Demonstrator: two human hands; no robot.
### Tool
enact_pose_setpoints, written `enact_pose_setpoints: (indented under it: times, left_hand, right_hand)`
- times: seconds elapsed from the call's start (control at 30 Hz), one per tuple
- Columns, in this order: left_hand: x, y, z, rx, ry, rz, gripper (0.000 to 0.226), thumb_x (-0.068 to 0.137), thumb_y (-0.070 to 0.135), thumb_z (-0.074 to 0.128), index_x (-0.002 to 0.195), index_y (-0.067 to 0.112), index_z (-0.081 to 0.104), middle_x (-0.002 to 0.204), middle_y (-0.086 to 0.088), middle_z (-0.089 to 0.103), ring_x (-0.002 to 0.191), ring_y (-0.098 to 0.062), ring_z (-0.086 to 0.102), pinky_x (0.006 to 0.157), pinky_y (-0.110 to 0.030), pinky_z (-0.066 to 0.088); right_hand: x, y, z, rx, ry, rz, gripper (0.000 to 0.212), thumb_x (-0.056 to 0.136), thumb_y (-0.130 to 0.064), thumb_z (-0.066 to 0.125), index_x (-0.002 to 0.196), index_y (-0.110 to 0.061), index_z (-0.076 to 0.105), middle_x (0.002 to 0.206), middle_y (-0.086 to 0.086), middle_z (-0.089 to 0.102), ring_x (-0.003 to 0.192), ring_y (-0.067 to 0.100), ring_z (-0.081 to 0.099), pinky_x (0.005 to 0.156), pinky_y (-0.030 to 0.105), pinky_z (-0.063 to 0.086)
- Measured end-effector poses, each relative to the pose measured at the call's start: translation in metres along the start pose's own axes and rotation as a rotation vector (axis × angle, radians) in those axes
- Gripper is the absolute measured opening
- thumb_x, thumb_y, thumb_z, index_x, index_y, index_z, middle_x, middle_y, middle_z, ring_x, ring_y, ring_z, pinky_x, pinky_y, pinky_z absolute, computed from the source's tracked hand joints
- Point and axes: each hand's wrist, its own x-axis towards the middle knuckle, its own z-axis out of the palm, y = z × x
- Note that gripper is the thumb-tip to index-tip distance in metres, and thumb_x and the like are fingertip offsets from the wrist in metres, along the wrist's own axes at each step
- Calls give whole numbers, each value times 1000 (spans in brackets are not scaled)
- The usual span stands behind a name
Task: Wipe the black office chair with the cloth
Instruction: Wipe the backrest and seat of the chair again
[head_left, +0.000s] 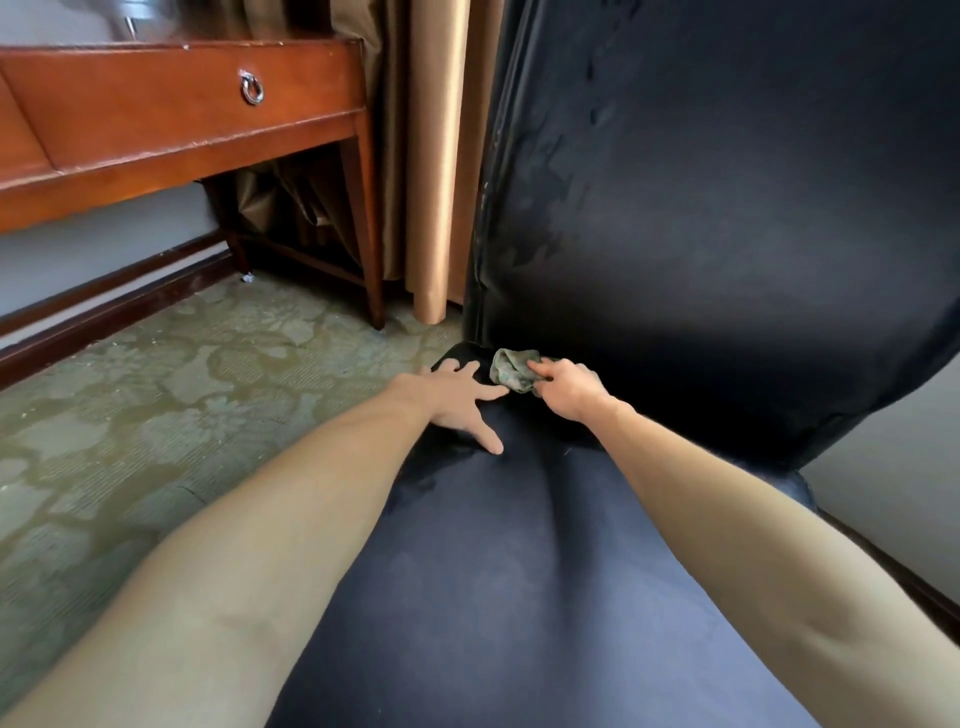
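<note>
The chair (779, 364) stands straight ahead, its seat (519, 597) running away from the person to the backrest (727, 182). The right hand (569, 389) grips the bunched cloth (511, 368) in the crease at the far left corner. The left hand (457, 402), fingers spread, presses the seat just beside it. The backrest rises directly beyond the cloth.

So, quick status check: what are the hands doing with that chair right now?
Left hand open, flat on the seat. Right hand grips the cloth, low against the back of the black office chair. Nothing in the way.
</note>
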Motion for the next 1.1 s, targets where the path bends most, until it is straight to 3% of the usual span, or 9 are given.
enact_pose_setpoints:
  times: [0.1,0.27,0.4,0.57,0.8,1.1]
  left_hand:
    - [4,-6,6,-12,10,15,100,76,69,63,153,45,5,164,-1,-6,149,-25,-11,115,-57,7]
    - [9,-13,18,12,41,10,111,73,76,60,155,31,1,163,-10,-3,149,-29,-8,118,-56,9]
    - [10,-14,20,-14,17,-59,118,63,84,59,155,35,3,161,-16,0,148,-37,-3,114,-62,16]
    - [-1,-7,12,30,3,-61,110,71,77,62,156,29,10,159,-17,11,146,-34,5,114,-56,17]
    - [-6,-11,18,15,41,-61,109,72,78,59,155,33,7,163,-11,0,149,-29,-5,117,-57,8]
    - [-7,-20,20,-6,10,-85,105,71,80,56,155,35,11,164,-5,-4,149,-26,-9,118,-56,6]
  right_hand:
    - [13,-16,6,-17,3,-14,46,100,-25,37,146,-33,37,154,-3,35,137,26,37,111,35,33]
    - [28,-46,17,-19,2,-76,45,102,-24,36,147,-31,37,153,-4,36,137,25,37,109,35,33]
    - [29,-56,18,5,-19,-102,44,102,-26,37,145,-34,38,153,-4,36,136,25,38,109,36,35]
    - [18,-47,18,-54,5,-132,46,101,-25,37,146,-35,36,154,-4,34,137,26,38,110,38,36]
    - [3,-19,22,-48,99,-60,47,99,-26,39,144,-37,39,150,0,41,131,30,44,105,36,39]
    - [-15,-24,24,11,70,-231,43,101,-21,43,143,-30,43,155,-7,31,144,17,26,117,29,21]
